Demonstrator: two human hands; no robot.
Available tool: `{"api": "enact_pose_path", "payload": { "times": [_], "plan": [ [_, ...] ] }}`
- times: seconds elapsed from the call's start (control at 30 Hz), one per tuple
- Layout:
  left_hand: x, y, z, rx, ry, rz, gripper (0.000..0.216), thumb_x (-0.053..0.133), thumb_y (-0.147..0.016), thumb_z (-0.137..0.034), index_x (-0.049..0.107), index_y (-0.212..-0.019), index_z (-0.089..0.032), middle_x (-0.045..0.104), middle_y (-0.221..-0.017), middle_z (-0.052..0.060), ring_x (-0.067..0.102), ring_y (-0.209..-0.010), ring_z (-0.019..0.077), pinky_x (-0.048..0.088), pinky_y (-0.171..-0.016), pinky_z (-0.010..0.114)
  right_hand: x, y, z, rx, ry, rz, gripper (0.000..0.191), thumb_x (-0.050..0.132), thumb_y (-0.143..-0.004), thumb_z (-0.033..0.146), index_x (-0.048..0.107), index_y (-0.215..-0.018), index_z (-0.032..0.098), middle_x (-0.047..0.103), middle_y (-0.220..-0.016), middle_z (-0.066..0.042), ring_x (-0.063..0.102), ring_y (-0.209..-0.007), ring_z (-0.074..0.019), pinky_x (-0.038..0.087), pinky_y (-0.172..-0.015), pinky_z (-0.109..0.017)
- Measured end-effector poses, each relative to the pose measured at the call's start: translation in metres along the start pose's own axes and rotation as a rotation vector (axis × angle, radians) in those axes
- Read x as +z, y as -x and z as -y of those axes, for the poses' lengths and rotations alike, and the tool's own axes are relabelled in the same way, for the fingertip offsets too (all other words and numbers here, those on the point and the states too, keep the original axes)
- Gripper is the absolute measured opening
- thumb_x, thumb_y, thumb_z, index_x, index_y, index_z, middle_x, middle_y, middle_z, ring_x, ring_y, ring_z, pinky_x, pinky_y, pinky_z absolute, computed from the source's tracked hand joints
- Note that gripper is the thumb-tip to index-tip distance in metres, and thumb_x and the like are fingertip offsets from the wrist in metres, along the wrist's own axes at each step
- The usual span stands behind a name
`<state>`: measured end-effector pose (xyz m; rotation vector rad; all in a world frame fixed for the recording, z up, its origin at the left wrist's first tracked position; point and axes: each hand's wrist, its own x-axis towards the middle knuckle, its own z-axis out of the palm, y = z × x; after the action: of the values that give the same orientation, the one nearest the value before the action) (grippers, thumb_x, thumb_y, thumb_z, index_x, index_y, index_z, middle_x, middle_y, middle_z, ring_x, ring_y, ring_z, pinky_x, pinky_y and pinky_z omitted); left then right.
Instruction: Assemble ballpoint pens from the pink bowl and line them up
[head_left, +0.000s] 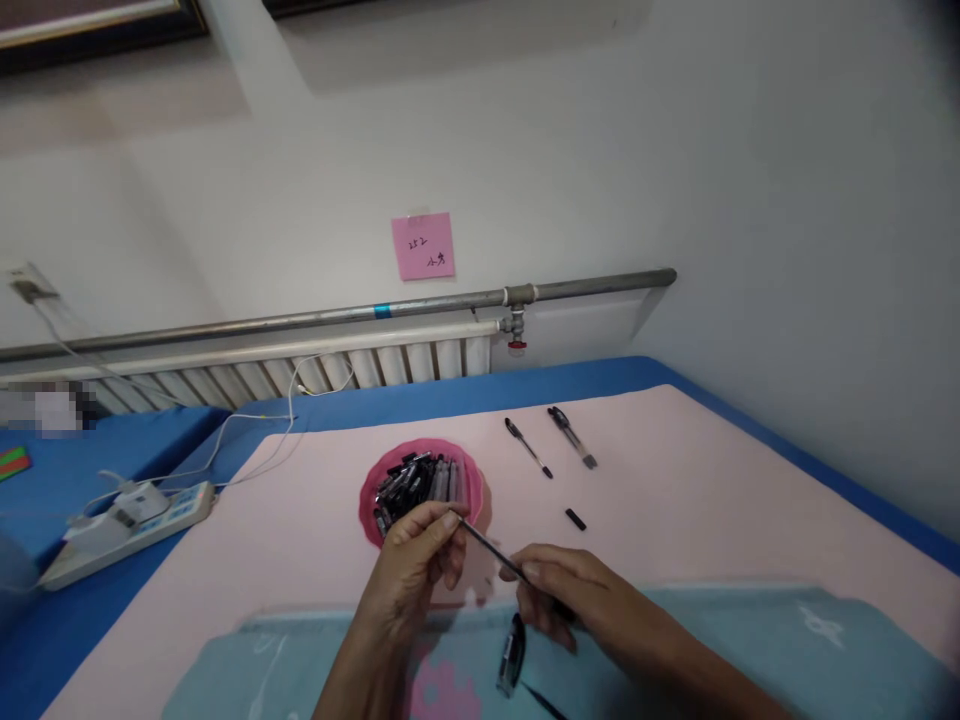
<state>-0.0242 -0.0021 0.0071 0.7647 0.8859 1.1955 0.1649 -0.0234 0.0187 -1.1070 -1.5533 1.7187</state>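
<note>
My left hand [421, 545] pinches one end of a thin dark pen refill [487, 545] between thumb and fingertips. Farther down its length, my right hand [559, 590] closes around the refill, and a black end shows under the palm. Just below the right hand lies a black and clear pen cap [511, 655] on the teal cloth. Beside it, a slim dark piece [544, 702] is cut off by the lower edge. Behind my left hand stands a pink basket [365, 500] with many black pen parts [412, 485] in it.
Capped pens [572, 437] and a single pen [529, 447] lie at the back right of the pink sheet [675, 480]. A small black piece [575, 519] lies nearer. At left are a power strip [180, 508] and white cables. A radiator [420, 360] lines the wall.
</note>
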Motion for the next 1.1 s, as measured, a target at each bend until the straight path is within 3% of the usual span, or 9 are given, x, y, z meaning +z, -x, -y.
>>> {"api": "enact_pose_path", "payload": {
  "times": [0.17, 0.43, 0.57, 0.77, 0.97, 1.1],
  "plan": [
    [-0.003, 0.000, 0.000, 0.007, -0.017, 0.041, 0.025, 0.070, -0.069, -0.030, 0.069, -0.088, -0.013, 0.061, -0.060, 0.000, 0.050, -0.045, 0.0057, 0.035, -0.041, 0.017, 0.000, 0.000, -0.003, 0.120, -0.144, 0.036, 0.022, 0.047, -0.077, 0.037, 0.055, -0.082, 0.016, 0.049, -0.052, 0.006, 0.033, -0.033, -0.0038, 0.017, -0.034, -0.016],
    [-0.002, -0.002, 0.005, 0.064, 0.005, 0.032, 0.018, 0.069, -0.070, -0.028, 0.069, -0.082, -0.015, 0.057, -0.056, -0.002, 0.048, -0.045, 0.0054, 0.033, -0.043, 0.017, -0.001, 0.003, 0.004, 0.178, -0.209, 0.033, 0.022, 0.052, -0.076, 0.040, 0.051, -0.079, 0.018, 0.043, -0.054, 0.008, 0.022, -0.036, -0.0017, 0.009, -0.036, -0.017],
    [0.001, -0.003, 0.007, 0.072, 0.054, -0.049, 0.019, 0.071, -0.068, -0.028, 0.068, -0.083, -0.015, 0.058, -0.056, -0.002, 0.049, -0.046, 0.0052, 0.034, -0.044, 0.017, 0.002, 0.001, 0.001, 0.072, -0.130, -0.037, 0.025, 0.049, -0.080, 0.044, 0.049, -0.077, 0.019, 0.038, -0.054, 0.009, 0.021, -0.039, -0.0034, 0.012, -0.038, -0.019],
    [0.004, -0.003, 0.008, 0.052, 0.127, -0.119, 0.022, 0.072, -0.067, -0.029, 0.068, -0.085, -0.016, 0.059, -0.058, -0.002, 0.050, -0.048, 0.0040, 0.036, -0.047, 0.015, 0.010, 0.001, -0.001, -0.125, 0.141, -0.157, 0.026, 0.046, -0.084, 0.043, 0.049, -0.074, 0.019, 0.037, -0.058, 0.006, 0.033, -0.051, -0.0080, 0.028, -0.047, -0.020],
    [0.005, -0.004, 0.007, 0.052, 0.123, -0.029, 0.023, 0.070, -0.070, -0.028, 0.067, -0.087, -0.013, 0.048, -0.049, -0.006, 0.040, -0.041, 0.0025, 0.029, -0.040, 0.014, 0.011, -0.002, -0.001, 0.208, -0.366, 0.021, 0.019, 0.047, -0.079, 0.037, 0.052, -0.077, 0.019, 0.041, -0.054, 0.008, 0.018, -0.036, -0.0025, 0.007, -0.035, -0.017],
    [0.005, -0.002, 0.005, 0.040, 0.160, 0.013, 0.025, 0.070, -0.070, -0.027, 0.066, -0.089, -0.011, 0.043, -0.049, -0.007, 0.034, -0.041, 0.0013, 0.027, -0.039, 0.014, 0.007, -0.001, 0.000, 0.274, -0.576, 0.082, 0.016, 0.050, -0.077, 0.031, 0.057, -0.076, 0.016, 0.041, -0.050, 0.008, 0.016, -0.035, -0.0008, 0.005, -0.034, -0.014]
  ]
}}
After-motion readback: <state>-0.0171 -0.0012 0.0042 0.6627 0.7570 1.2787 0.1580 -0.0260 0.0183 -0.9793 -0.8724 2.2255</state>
